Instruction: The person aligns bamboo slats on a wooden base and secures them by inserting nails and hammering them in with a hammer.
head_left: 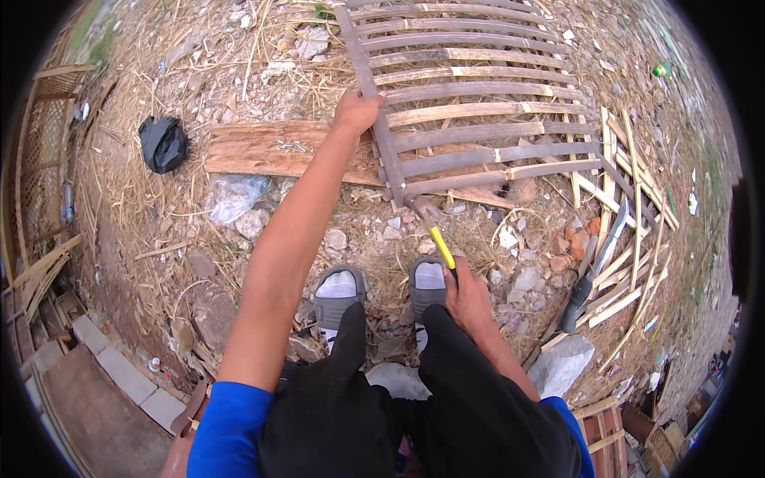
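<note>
My left hand (357,111) is closed around the side rail of a slatted bamboo frame (388,156), which lies on the ground ahead of me. Curved strips run from that rail off to the right. In my right hand (468,299) is a hammer (440,243) with a yellow and black handle. Its head is at the near end of the rail, and I cannot tell whether it touches. Under the frame's near part lies a rough wooden plank (255,150). Several nails (292,146) sit on that plank, left of my left forearm.
A large knife (607,245) with a black handle lies at the right, against loose bamboo strips (635,271). A grey rock (561,365) sits by my right forearm. On the left are a black plastic bag (163,145) and a clear one (236,197). Rubble and straw cover the ground.
</note>
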The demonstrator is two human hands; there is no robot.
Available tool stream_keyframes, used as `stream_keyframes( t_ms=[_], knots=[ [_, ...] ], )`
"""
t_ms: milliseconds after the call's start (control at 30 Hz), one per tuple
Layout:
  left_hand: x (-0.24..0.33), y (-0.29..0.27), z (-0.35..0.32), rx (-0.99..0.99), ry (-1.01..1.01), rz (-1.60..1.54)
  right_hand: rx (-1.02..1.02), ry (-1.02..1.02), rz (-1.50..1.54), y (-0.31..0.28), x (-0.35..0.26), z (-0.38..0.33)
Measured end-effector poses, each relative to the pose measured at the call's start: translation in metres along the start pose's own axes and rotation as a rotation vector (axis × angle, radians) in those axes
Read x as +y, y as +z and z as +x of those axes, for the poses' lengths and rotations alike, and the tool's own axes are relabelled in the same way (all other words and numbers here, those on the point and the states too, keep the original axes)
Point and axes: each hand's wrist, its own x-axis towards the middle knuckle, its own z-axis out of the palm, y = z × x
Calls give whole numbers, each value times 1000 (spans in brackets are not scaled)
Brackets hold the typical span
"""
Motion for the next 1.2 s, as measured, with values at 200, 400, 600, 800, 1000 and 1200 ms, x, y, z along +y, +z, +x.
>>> stream_keyframes(
  t_ms=[200,400,600,800,1000,1200],
  knots=[
    [21,10,-51,21,104,-541,16,23,160,-4,3,-4],
    [2,19,-68,116,185,-704,50,77,257,7,13,-17],
    [-1,6,-99,175,288,-892,98,236,431,16,41,-41],
    [-1,-2,-126,369,321,-1067,170,224,489,19,60,-45],
    [-16,41,-116,402,286,-1146,172,282,545,18,63,-43],
    [-43,50,-130,386,141,-1149,164,327,592,21,66,-49]
  ],
)
